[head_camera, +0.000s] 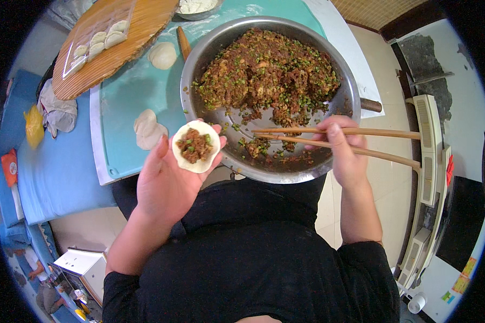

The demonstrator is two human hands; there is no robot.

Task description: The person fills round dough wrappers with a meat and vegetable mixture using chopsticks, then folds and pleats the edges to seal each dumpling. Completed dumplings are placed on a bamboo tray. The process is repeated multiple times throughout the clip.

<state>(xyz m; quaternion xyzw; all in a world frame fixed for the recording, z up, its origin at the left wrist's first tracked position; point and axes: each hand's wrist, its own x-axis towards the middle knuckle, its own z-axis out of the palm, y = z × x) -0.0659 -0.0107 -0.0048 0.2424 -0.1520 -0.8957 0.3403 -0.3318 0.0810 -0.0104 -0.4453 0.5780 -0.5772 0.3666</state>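
On the fingers of my left hand (167,177) lies a round dumpling wrapper (180,161), flat and unfolded. A mound of minced filling (194,146) with green bits sits in its middle. My right hand (345,149) grips a pair of wooden chopsticks (380,132), whose tips are over the near part of a large steel basin (190,95). Brown minced filling with chopped greens (266,72) is heaped against the basin's far side. Scattered bits lie below the chopstick tips. Loose wrappers (150,131) rest on the mat to the left of the basin.
A turquoise mat (121,105) covers the table. More wrappers (162,55) and a wooden rolling pin (183,42) lie left of the basin. A round wooden board (145,36) carries a clear tray with several dumplings (98,38). Behind stands a bowl of flour (198,6). Someone (38,266) is far left.
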